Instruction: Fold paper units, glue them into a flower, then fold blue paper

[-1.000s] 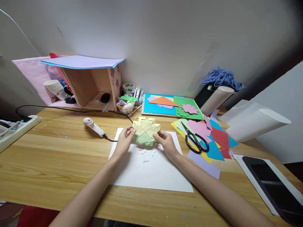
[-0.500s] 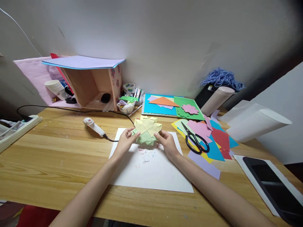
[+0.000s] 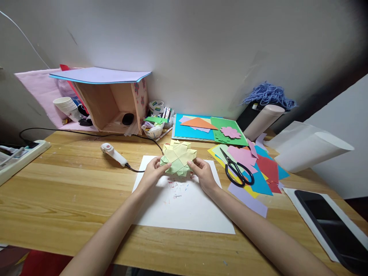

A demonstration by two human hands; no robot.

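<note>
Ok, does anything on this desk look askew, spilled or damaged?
Mildly: the white sheet is speckled with red, blue and dark marks, odd since the rest is plain; whether ink or stains, I can't tell. At right, paper scraps overlap untidily, with scissors on top. No spill shows, and the folded paper has no obvious tear.

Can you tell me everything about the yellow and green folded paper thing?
The folded piece looks like paper, pale yellow with pale green showing along the lower edge. Its outline is jagged with corners, and diagonal lines cross on its yellow face, which faces the camera. The left grip holds its left side, the right grip its right side, at the far edge of the white sheet. Whether it touches the sheet is hard to tell.
</note>
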